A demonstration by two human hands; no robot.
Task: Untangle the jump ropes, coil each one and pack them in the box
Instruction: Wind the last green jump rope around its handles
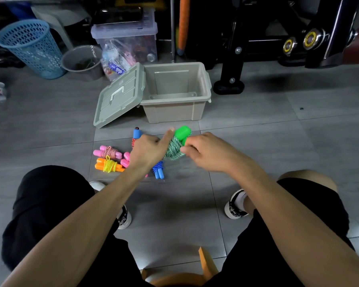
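Both hands working together above floor: left hand [148,150] gripping green jump rope [175,145] bundle, right hand [205,151] pinching its cord. Gym machine frame [234,59] standing behind, right of box. Blue basket [32,46] and grey bucket [82,60] sitting far left. Beige box [197,106] lying open just beyond hands, lid [118,96] leaning on its left side. Coiled pink rope [109,152], orange rope [108,165] and blue rope [159,170] lying near left wrist, partly hidden by it.
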